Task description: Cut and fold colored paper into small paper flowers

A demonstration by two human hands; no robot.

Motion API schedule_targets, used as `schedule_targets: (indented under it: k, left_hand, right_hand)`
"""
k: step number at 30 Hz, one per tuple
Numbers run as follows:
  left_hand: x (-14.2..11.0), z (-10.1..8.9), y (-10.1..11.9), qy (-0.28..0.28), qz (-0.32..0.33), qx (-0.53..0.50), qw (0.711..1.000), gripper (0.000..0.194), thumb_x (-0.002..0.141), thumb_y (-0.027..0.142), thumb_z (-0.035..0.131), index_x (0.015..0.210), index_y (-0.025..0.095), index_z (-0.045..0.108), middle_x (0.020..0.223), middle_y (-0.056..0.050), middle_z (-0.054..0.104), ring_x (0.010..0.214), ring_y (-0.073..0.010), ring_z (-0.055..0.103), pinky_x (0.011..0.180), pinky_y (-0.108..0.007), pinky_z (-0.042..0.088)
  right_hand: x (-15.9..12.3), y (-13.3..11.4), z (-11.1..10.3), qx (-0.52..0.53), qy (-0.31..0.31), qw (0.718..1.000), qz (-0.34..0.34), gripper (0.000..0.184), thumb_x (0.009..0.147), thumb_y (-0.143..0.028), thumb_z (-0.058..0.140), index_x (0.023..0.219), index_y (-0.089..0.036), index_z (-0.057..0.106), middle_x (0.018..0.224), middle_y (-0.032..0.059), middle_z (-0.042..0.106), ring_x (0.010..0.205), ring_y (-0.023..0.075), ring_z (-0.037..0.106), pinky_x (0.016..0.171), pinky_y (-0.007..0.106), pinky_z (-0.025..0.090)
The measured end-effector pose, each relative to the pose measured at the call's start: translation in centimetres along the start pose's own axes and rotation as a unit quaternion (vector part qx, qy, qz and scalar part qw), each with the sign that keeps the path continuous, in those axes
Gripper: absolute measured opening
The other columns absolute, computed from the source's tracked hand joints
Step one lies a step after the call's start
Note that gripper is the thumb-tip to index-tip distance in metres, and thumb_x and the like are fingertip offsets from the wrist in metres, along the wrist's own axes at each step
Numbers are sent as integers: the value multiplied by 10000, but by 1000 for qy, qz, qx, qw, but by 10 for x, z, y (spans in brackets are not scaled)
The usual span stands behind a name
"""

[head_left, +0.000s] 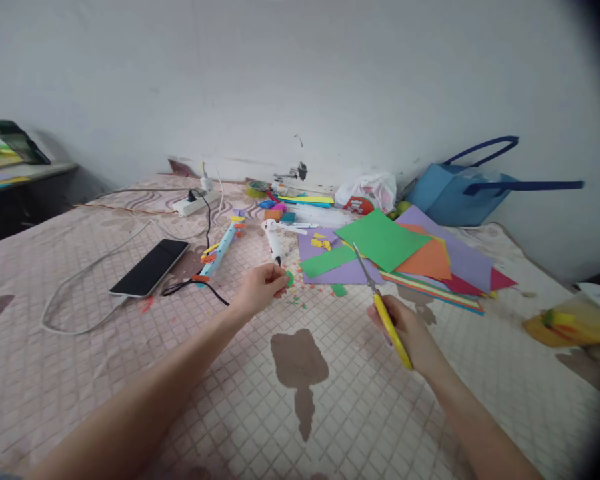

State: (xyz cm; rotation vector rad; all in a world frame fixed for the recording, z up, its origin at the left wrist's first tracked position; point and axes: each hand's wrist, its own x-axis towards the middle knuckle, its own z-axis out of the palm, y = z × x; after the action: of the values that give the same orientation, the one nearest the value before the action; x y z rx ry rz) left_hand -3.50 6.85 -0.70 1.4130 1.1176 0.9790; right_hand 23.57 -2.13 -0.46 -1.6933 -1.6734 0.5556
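Patterned cloth [240, 407] lies beneath the left hand [260, 288], pinching a green scrap [290, 279], and right hand [414, 328], curled round yellow-handled scissors [391, 331], best kept clear of that pinch.

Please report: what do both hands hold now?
Left hand: pinching small green paper piece. Right hand: holding yellow-handled scissors. Green scraps between them on tablecloth.

Phone [149, 268] left, paper sheets [385, 241] right (bag [447, 195] behind them)
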Motion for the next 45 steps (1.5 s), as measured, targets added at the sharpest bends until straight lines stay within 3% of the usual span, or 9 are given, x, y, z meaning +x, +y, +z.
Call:
schedule_targets:
  k: [6,14,22,29,33,37,38,42,45]
  left_hand:
    - [21,17,-4,-45,13,95,994,83,729,236,571,720,154,562,582,5,603,526,-110,572,482,-208,438]
    - [75,40,13,-52,72,247,965,110,622,93,608,711,158,596,568,3,622,551,-145,580,569,-250,435]
    - [92,41,13,-54,108,257,959,166,620,84,590,758,172,615,682,-10,636,631,-151,586,627,-256,455]
    - [77,36,27,-36,84,115,989,49,653,112,633,645,154,609,746,-23,590,678,-118,527,670,-229,445]
    - [49,41,30,-96,0,-20,995,175,808,235,537,681,120,578,704,-59,589,568,-88,500,534,-205,441]
    - [20,46,34,-142,-52,-132,980,168,845,239,523,726,124,551,726,-55,581,562,-56,494,488,-142,424]
    - [15,47,35,-154,-69,-175,970,153,848,228,526,736,125,548,722,-42,569,562,-45,490,485,-124,416]
    - [3,47,39,-204,-172,-406,874,112,814,166,589,721,118,550,679,-6,516,547,-33,465,458,-103,391]
    - [-3,46,41,-223,-187,-442,849,111,809,175,607,724,122,560,671,1,497,558,-40,467,466,-113,397]
  right_hand:
    - [18,31,-17,-202,48,976,60,393,788,-597,453,737,-218,541,573,15,591,561,194,563,508,258,340]
    - [23,38,-20,-251,29,963,88,456,824,-621,379,823,-208,573,675,56,652,672,234,615,554,270,351]
    - [23,30,-23,-246,33,964,94,437,829,-604,403,814,-200,567,703,69,666,686,242,621,549,271,329]
    - [22,31,-24,-232,38,967,95,439,833,-599,409,855,-199,588,697,64,667,689,231,627,560,267,351]
    - [23,31,-24,-247,35,964,97,459,822,-618,407,835,-198,593,694,63,663,671,231,625,543,265,343]
    - [23,33,-25,-249,24,962,107,473,816,-632,401,861,-203,595,721,63,677,681,235,632,539,266,342]
    - [24,34,-25,-249,21,962,110,483,815,-639,394,872,-205,597,730,64,681,687,238,635,538,267,344]
    - [25,36,-26,-262,13,959,112,524,809,-663,380,881,-199,613,733,77,684,713,255,640,548,281,356]
    - [25,36,-27,-287,11,949,127,556,793,-681,388,936,-197,620,735,87,691,704,268,646,530,288,347]
